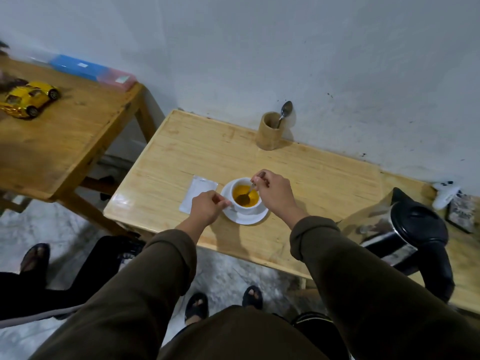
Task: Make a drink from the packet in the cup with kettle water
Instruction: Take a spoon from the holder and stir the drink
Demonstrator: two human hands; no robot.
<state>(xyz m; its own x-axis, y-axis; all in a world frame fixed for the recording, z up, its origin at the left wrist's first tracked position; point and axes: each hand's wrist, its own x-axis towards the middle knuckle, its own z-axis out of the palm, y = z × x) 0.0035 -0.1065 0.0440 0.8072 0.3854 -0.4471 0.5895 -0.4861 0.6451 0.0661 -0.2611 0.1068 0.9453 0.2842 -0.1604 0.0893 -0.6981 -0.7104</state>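
A white cup (241,207) holding yellow-orange liquid stands on a white saucer (253,219) on the light wooden table (298,175). My right hand (275,194) pinches a metal spoon (246,194) whose bowl dips into the liquid. My left hand (207,207) grips the cup's handle on the left side. A flat white packet (198,192) lies on the table just left of the saucer, partly behind my left hand. The black and steel kettle (413,235) stands at the table's right front.
A bamboo holder (270,131) with a second spoon (285,111) stands at the back by the wall. A second wooden table (65,136) on the left carries a yellow toy car (31,98) and a blue box (83,67). Another person's legs (52,276) are at lower left.
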